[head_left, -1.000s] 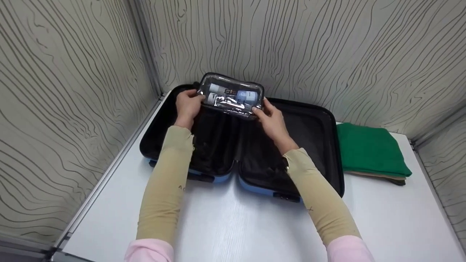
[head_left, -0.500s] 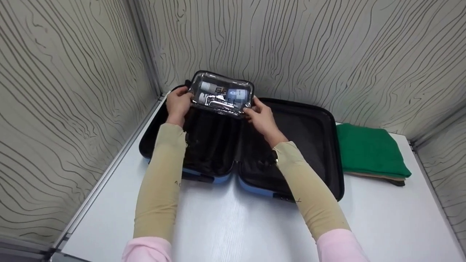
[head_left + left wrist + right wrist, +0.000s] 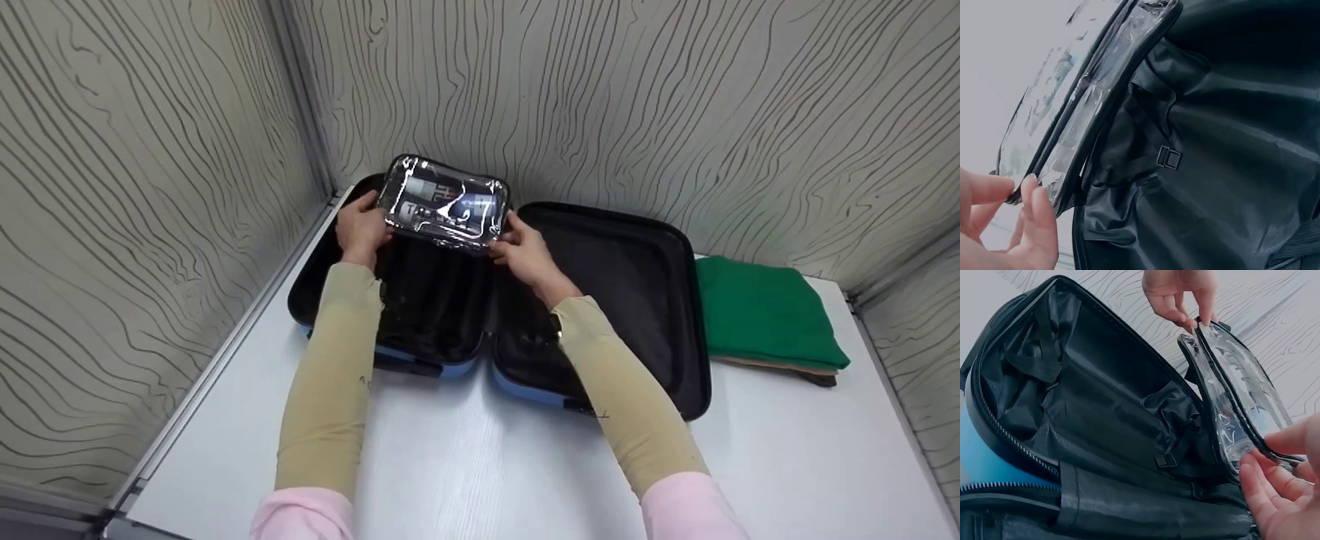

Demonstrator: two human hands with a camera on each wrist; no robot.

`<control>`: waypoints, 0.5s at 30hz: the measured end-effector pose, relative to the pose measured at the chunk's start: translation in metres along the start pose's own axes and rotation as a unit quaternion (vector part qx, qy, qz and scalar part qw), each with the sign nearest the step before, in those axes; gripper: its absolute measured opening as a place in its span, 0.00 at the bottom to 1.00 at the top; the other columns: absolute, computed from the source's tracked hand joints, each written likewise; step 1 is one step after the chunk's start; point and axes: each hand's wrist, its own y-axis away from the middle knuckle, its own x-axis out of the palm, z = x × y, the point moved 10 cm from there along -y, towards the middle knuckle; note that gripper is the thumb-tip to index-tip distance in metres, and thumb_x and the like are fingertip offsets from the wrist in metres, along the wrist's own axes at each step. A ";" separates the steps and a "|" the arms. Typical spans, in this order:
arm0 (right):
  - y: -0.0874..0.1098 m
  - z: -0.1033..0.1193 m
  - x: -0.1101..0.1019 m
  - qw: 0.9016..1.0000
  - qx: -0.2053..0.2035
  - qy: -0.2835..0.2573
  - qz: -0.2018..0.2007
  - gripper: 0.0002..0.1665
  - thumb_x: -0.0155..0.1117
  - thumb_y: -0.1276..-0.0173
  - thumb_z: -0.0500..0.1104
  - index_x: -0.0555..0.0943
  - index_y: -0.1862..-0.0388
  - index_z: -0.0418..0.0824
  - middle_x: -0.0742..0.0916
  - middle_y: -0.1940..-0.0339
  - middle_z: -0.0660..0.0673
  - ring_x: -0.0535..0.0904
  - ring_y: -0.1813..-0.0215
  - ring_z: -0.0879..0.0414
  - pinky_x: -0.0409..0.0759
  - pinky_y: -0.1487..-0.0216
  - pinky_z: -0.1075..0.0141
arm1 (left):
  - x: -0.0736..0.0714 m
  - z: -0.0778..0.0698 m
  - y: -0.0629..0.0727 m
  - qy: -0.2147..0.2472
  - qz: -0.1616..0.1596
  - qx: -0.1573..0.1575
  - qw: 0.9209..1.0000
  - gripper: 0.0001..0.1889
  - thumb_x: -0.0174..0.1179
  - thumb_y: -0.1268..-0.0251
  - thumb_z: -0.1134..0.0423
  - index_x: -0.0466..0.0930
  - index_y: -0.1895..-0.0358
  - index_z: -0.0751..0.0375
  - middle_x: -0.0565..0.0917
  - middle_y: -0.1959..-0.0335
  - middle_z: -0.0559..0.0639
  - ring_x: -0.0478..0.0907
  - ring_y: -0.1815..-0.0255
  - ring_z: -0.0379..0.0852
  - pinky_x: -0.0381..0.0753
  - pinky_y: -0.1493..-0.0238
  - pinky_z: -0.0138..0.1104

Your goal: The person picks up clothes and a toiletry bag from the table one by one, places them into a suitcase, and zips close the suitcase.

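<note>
A clear pouch [image 3: 446, 202] with black piping, small bottles visible inside, is held over the back of the left half of an open suitcase [image 3: 431, 300]. My left hand [image 3: 361, 229] pinches its left end; in the left wrist view, thumb and fingertips [image 3: 1041, 205] meet at the pouch's corner by the zipper. At the other end, my right hand [image 3: 527, 255] pinches the near right corner, and the right wrist view has its fingers [image 3: 1255, 478] on the pouch's edge. Inside the suitcase are a black lining and a strap buckle [image 3: 1168, 157].
The suitcase's right half [image 3: 600, 285] lies open beside the left one, with blue shell below. Right of it is a folded stack with a green cloth [image 3: 769, 311] on top. Patterned walls [image 3: 600, 97] enclose the white table [image 3: 465, 465] at the back and sides.
Both hands have carried the pouch leftward over the suitcase's left half, then slightly down toward it. The suitcase and the folded stack have stayed in place.
</note>
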 end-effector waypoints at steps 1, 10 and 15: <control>0.000 -0.001 0.002 1.000 0.003 -0.007 0.006 0.44 0.59 0.28 0.27 0.52 0.17 0.33 0.84 0.46 0.30 0.84 0.55 0.46 0.83 0.51 0.60 | -0.001 0.002 0.000 -0.007 -0.003 -0.001 1.000 0.25 0.54 0.28 0.68 0.78 0.30 0.48 0.85 0.44 0.52 0.77 0.80 0.37 0.76 0.79 0.24; 0.006 -0.016 0.029 0.996 0.037 -0.065 0.051 0.44 0.58 0.30 0.25 0.49 0.20 0.25 0.78 0.38 0.26 0.80 0.44 0.44 0.79 0.42 0.60 | -0.009 0.025 -0.003 -0.027 -0.029 -0.014 0.999 0.24 0.56 0.31 0.70 0.82 0.34 0.47 0.86 0.48 0.50 0.78 0.77 0.39 0.79 0.75 0.25; 0.010 -0.025 0.046 0.988 0.059 -0.123 0.075 0.37 0.57 0.29 0.24 0.57 0.24 0.22 0.76 0.36 0.24 0.77 0.37 0.41 0.76 0.37 0.60 | -0.009 0.040 -0.006 0.018 -0.039 -0.030 0.999 0.23 0.56 0.29 0.71 0.83 0.35 0.49 0.86 0.47 0.51 0.85 0.67 0.47 0.84 0.71 0.29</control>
